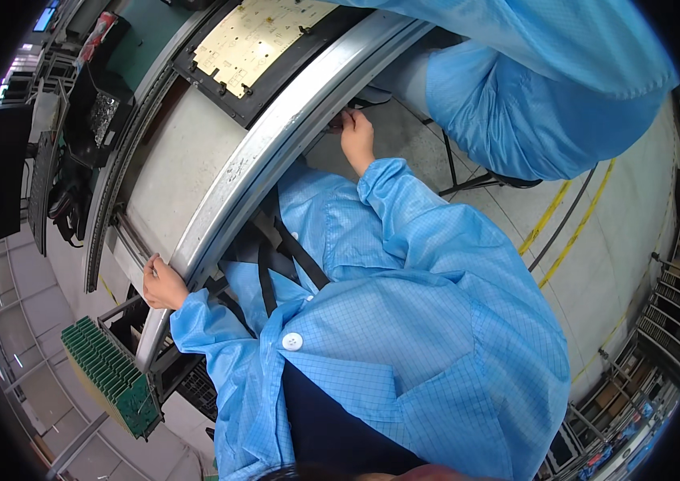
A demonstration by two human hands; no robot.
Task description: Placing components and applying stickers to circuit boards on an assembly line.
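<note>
Rail (232, 172) of silver metal, seen from above: we follow it as it curves from the upper centre of the frame down to the lower left. Near its lower end we find the left hand (163, 286), set over the rail, its fingers curled and the tips drawn close to the thumb; we cannot tell whether anything is pinched between them. At upper centre, just to the right of the rail, we note the right hand (358, 140), thumb and fingers bent nearly together beside something dark; whether they grip it we cannot make out. Along the rail's other side, at the top of the frame, we observe a yellow board (256, 40) lying in a black tray (276, 86). At lower left, near the left hand, we see a stack of green boards (99, 353). At upper right we distinguish a co-worker in blue clothing (508, 104) and, below, yellow floor lines (546, 216).
</note>
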